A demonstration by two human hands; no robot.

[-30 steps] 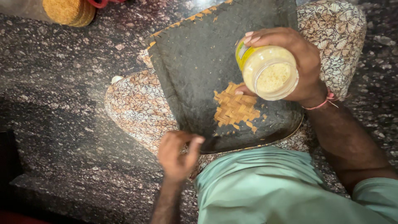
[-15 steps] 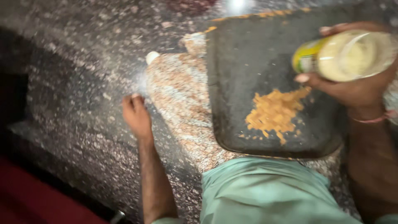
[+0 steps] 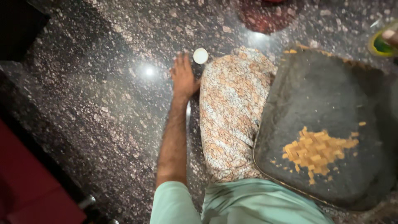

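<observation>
- The left hand (image 3: pixel 183 76) lies flat and open on the speckled stone floor (image 3: pixel 103 103), fingers stretched toward a small white round lid (image 3: pixel 200 55) that sits just past the fingertips; the hand holds nothing.
- Of the right hand (image 3: pixel 390 35) only a fingertip or two shows at the far right edge, pressed on a container with a yellow-green rim (image 3: pixel 379 45). It seems to grip the container, but how the fingers close around it cannot be told.
- The two hands are well apart, one on each side of the person's knee.
- The knee, in patterned orange-and-white cloth (image 3: pixel 232 112), lies between the left arm and a dark flat tray (image 3: pixel 327 95) that rests partly on the leg.
- On the near part of the tray lies a heap of small orange-brown pieces (image 3: pixel 317 150), with a few strays scattered around it and along the far rim.
- A pale green shirt (image 3: pixel 248 203) fills the near edge of the view; a dark red round thing, blurred, sits at the far edge.
- To pick up the lid well, I would judge it best to slide the fingertips forward, pinch it by its rim, and keep the tray level on the leg meanwhile, since leaning left could tip the heap toward the near edge.
</observation>
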